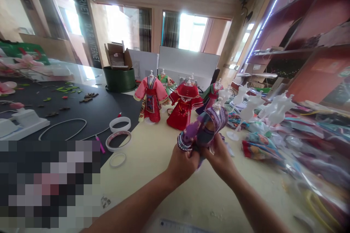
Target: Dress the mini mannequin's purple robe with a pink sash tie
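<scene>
Past the gown, banner reading INTERNET

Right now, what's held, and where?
A purple miniature robe on a dress form, gripped around its lower part: left hand at one side, right hand at the other.

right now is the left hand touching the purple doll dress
Touching: the head view shows the left hand gripping the purple doll dress at its beaded edge.
</scene>
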`<state>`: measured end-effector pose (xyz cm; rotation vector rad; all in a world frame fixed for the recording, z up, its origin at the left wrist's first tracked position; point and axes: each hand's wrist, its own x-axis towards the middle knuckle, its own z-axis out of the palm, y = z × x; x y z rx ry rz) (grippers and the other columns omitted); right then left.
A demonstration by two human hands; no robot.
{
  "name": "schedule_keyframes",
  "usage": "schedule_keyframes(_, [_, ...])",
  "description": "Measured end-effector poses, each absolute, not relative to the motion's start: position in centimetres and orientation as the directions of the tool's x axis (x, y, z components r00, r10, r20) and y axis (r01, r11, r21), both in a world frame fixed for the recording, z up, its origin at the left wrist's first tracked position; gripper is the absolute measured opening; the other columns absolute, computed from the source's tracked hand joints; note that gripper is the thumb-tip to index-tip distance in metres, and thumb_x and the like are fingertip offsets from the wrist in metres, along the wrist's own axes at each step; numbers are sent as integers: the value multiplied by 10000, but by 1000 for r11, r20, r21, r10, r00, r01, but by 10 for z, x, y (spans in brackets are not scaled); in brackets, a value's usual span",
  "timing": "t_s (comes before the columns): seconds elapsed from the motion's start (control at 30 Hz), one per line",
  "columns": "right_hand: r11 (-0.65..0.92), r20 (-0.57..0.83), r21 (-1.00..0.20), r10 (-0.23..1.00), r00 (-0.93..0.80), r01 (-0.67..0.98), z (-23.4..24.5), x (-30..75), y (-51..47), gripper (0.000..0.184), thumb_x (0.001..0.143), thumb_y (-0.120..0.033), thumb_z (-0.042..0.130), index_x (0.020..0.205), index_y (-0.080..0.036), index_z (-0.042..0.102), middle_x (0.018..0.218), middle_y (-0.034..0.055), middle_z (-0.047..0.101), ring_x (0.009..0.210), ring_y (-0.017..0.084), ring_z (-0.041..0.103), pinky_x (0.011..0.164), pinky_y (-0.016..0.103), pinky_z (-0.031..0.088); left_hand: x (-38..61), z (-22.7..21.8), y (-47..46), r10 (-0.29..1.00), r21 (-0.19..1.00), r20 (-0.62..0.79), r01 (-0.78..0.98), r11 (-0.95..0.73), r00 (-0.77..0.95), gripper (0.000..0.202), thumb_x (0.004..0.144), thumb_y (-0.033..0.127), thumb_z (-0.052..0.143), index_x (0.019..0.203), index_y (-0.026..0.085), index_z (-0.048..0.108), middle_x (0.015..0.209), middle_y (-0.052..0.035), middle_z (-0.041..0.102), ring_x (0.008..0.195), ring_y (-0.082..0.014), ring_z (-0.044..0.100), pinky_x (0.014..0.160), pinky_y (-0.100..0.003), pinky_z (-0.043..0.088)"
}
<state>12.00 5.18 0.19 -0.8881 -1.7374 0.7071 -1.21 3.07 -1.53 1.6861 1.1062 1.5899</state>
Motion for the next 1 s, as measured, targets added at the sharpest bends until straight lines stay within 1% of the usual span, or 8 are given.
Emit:
schedule_keyframes(0.07, [555,524,-807,831,-189,202,-1,119,53,322,738,-173,582,1046,-191,490,1027,77,607,956,227,576,819,374,475,-15,-11,31,888,890,453,98,-446,-78,227,716,76,472,864,162,621,817,-57,651,781,-190,601,704,-277,483])
schedule_keyframes(0.13, [547,518,-817,836,-181,186,-3,118,52,290,747,-184,572,1027,-190,498,992,68,610,934,221,582,805,369,480,-18,-4,31,898,907,420,45,-418,-131,148,730,113,491,811,154,609,786,-55,646,727,-178,606,656,-270,492])
schedule_keyframes(0.3, [507,481,-849,858,-179,149,-4,119,51,247,768,-219,559,1006,-189,503,962,57,614,932,218,584,803,367,480,-21,10,32,887,902,431,117,-416,-168,147,680,115,578,820,137,613,818,-67,649,747,-168,609,701,-274,496])
schedule_keyframes(0.43, [463,444,-884,875,-190,64,-8,119,51,319,776,-228,558,1083,-189,479,1054,86,608,991,232,572,832,391,475,-25,11,34,872,874,474,190,-447,-126,93,696,122,609,782,149,632,819,-55,662,814,-174,619,786,-284,480])
schedule_keyframes(0.53, [426,414,-905,889,-195,20,-9,119,52,372,755,-248,601,1103,-190,480,1065,91,615,1012,243,571,851,403,473,-28,10,36,860,861,498,180,-476,-111,82,725,142,610,799,165,637,833,-39,667,840,-170,623,818,-283,480])
schedule_keyframes(0.73, [400,398,-916,897,-194,-29,-7,117,53,415,720,-246,652,1101,-188,500,1059,93,632,969,234,595,846,388,479,-30,7,38,803,793,592,222,-568,-60,102,754,120,585,809,184,643,815,-23,662,820,-159,624,822,-287,492])
schedule_keyframes(0.87, [416,411,-910,899,-150,1,-15,116,54,387,723,-243,651,1082,-189,514,1015,71,634,939,221,592,843,383,474,-30,4,39,745,726,662,313,-613,-76,95,758,121,574,812,176,629,825,-47,653,826,-181,620,812,-323,501])
schedule_keyframes(1.0, [437,435,-899,888,-147,-15,-26,114,57,357,732,-242,640,1067,-194,525,1012,69,621,939,230,585,851,412,472,-31,1,41,648,605,758,449,-657,-74,89,782,146,544,833,176,612,864,-69,661,855,-203,624,803,-346,508])
